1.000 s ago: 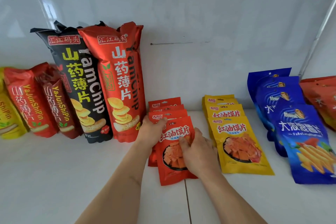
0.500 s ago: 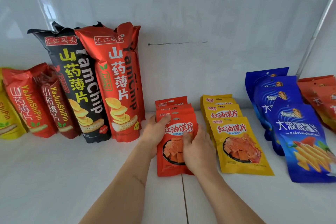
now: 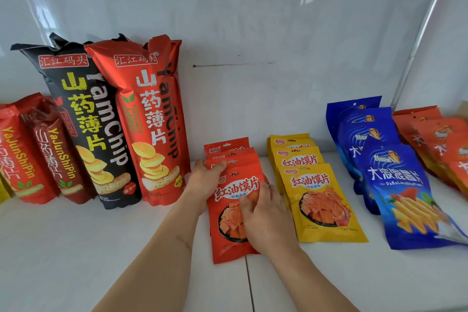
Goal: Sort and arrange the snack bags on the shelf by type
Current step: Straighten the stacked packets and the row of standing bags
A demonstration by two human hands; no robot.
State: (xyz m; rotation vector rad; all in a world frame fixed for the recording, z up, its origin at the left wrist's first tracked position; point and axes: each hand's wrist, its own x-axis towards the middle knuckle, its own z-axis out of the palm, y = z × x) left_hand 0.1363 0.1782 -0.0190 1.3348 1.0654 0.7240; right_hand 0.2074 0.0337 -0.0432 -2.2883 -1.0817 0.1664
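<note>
Both hands on the front red pouch [image 3: 234, 213] of a small overlapping red row [image 3: 228, 152] at shelf centre, lying flat on the white shelf [image 3: 76, 248]. Left hand [image 3: 206, 180] at the pouch's upper left corner, thumb curled over the top edge, fingers hidden beneath or behind; right hand [image 3: 266, 220] laid on the pouch's right half, fingers gently bent and pressing on the printed face, thumb position not discernible. Just beside to the right, a matching row of yellow pouches [image 3: 316, 200], not touching. Further right, overlapping blue bags [image 3: 397, 185], then orange bags [image 3: 438, 139] at the frame edge. To the left, standing against the back wall: tall red YamChip bag [image 3: 149, 119], tall black YamChip bag [image 3: 83, 114], shorter red bags [image 3: 30, 149].
</note>
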